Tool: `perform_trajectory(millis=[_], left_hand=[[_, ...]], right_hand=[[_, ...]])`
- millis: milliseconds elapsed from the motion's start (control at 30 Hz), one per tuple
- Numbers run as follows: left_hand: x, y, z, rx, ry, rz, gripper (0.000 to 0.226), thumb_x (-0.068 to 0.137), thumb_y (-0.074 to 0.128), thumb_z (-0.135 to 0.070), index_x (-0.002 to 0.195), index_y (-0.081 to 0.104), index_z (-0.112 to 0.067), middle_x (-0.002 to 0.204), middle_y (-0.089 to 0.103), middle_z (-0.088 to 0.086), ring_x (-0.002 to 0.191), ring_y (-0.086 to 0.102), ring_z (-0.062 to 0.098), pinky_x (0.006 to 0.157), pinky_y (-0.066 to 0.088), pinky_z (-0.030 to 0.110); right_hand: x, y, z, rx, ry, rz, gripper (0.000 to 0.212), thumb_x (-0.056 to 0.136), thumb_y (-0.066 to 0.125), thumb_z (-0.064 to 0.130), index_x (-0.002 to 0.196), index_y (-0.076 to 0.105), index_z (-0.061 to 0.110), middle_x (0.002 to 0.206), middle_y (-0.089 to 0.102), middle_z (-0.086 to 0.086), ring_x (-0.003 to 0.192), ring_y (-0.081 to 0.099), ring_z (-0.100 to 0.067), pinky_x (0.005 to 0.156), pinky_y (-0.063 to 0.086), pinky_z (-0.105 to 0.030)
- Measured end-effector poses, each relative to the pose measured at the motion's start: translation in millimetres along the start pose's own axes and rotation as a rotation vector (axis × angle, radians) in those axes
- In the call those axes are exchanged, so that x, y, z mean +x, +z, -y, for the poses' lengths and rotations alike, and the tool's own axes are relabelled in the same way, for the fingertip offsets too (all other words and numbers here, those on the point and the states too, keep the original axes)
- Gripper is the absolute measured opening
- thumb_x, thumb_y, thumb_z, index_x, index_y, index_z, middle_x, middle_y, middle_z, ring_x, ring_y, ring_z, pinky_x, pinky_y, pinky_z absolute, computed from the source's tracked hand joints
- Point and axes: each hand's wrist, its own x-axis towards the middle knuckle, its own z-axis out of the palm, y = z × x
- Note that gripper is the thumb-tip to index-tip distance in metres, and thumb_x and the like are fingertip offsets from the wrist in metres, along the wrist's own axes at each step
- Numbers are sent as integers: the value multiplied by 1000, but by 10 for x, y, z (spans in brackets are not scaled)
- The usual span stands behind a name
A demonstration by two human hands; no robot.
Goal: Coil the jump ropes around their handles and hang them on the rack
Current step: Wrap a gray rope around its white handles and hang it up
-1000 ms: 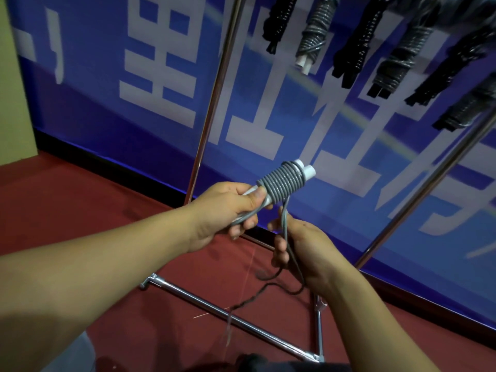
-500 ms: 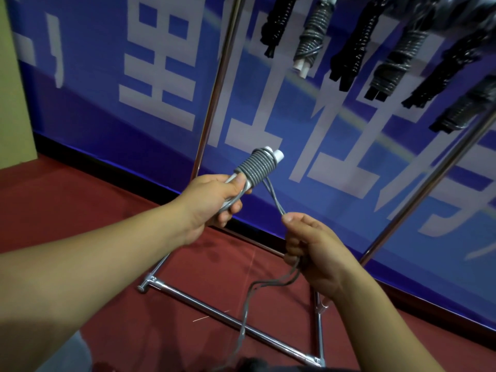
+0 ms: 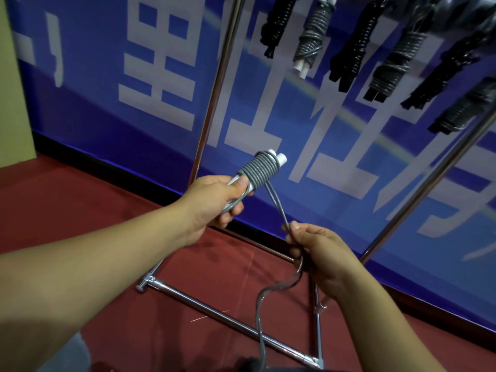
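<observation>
The pair of white plastic jump-rope handles [image 3: 268, 167], bound side by side under tight turns of grey rubbery cord [image 3: 259, 171], sits up in front of the chrome clothes rack [image 3: 214, 84], just right of its left upright. My left hand [image 3: 214, 202] is clenched round the bare lower ends of those handles, thumb pressed at the edge of the coil. From the coil's underside a doubled run of cord drops to my right hand [image 3: 319, 251], which pinches it between thumb and fingers — the slack trails on below toward the rack's floor bar. I judge the cord light, springy and a little slick, so it will want to unwind; best held close to the coil, under tension. Finished black and grey bundles [image 3: 311, 47] hang from the rack above, against the blue printed banner [image 3: 112, 76].
</observation>
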Motion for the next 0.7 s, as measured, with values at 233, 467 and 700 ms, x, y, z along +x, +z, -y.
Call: perform_trajectory(millis=[233, 467, 700], left_hand=[[-30, 24, -15, -12, 38, 74, 33, 102, 51, -35, 98, 69, -7, 57, 50, 2, 39, 35, 9, 42, 31, 21], [78, -80, -14, 55, 30, -71, 34, 102, 54, -32, 102, 69, -2, 55, 51, 2, 40, 35, 11, 42, 32, 23], [129, -61, 32, 156, 21, -148, 33, 101, 57, -31, 101, 69, -1, 54, 52, 2, 38, 35, 11, 41, 30, 22]], right_hand=[[0, 47, -10, -36, 79, 37, 26, 103, 51, 18, 79, 58, 14, 67, 47, -6, 41, 30, -7, 41, 26, -21], [-85, 148, 55, -2, -84, 122, 35, 102, 50, 37, 85, 65, 11, 58, 43, -1, 43, 28, -6, 42, 27, -19], [-174, 253, 45, -183, -244, 163, 33, 90, 63, 43, 78, 71, 13, 53, 39, 8, 50, 28, -11, 48, 26, -24]])
